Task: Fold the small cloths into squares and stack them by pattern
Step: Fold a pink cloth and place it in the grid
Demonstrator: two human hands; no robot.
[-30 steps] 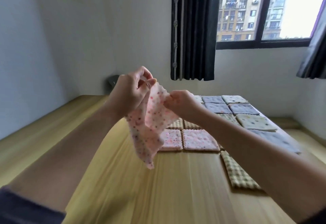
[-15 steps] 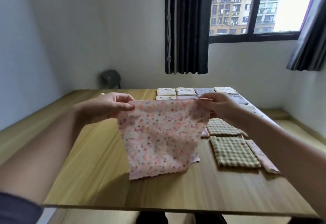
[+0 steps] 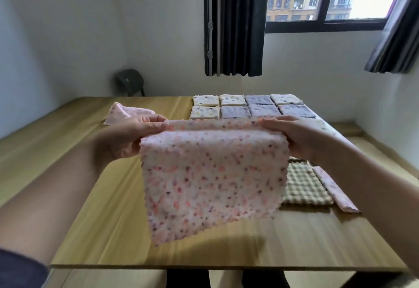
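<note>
Hands raised: left hand (image 3: 127, 138), right hand (image 3: 301, 136) pinching pink cloth (image 3: 213, 179) top corners.

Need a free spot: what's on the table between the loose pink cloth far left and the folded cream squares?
Nothing: the head view shows bare table between the loose pink cloth and the cream squares.

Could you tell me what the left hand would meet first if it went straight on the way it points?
Probably the right hand: the left hand points rightward along the pink cloth both hold.
</note>
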